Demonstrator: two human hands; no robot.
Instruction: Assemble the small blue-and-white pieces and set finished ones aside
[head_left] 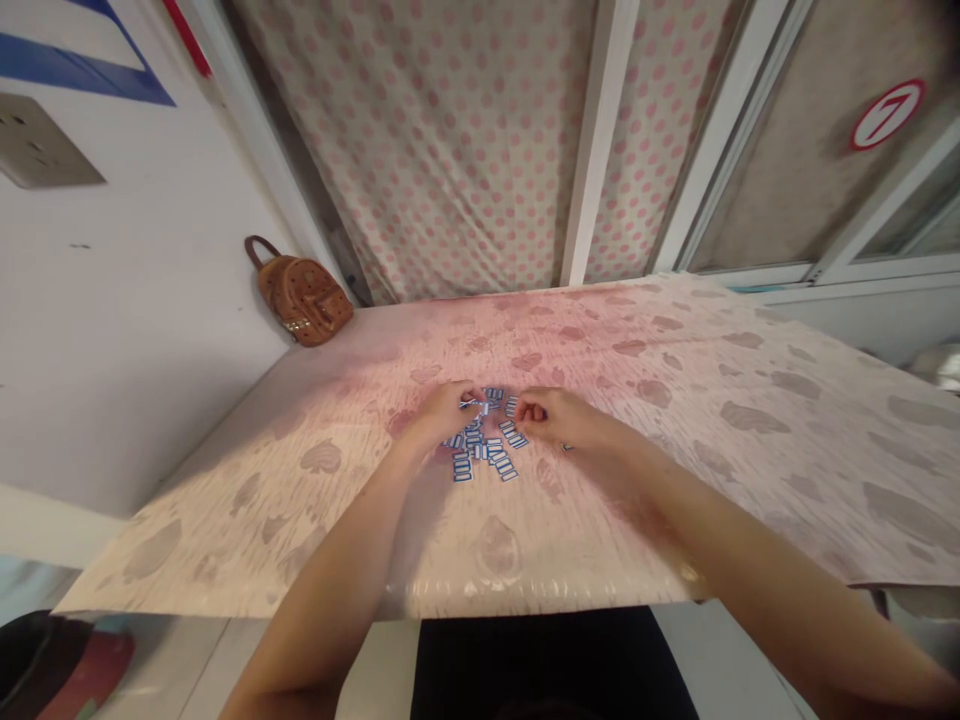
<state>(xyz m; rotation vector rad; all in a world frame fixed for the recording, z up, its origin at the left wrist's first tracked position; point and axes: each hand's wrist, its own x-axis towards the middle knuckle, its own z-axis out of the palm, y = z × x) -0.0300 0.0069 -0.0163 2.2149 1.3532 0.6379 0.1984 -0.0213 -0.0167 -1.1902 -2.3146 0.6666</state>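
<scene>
Small white pieces with blue edges, like little cards or stickers (501, 458), lie in a loose, overlapping pile on the patterned tablecloth (499, 545). At the pile's far left side, my left hand (444, 408) pinches one or more of these blue-and-white pieces (475, 404) between thumb and fingers. Across from it, my right hand (551, 412) is closed, its fingertips curled together just right of the pile. Whatever sits in those fingertips, if anything, is too small to make out. One more dark-edged bit (568, 447) shows under my right wrist.
A brown backpack-shaped bag (306, 300) rests at the table's far left corner against the white wall (150, 300). Behind the table hangs a dotted curtain (465, 150) beside sliding window frames. The table's near edge runs just in front of my body.
</scene>
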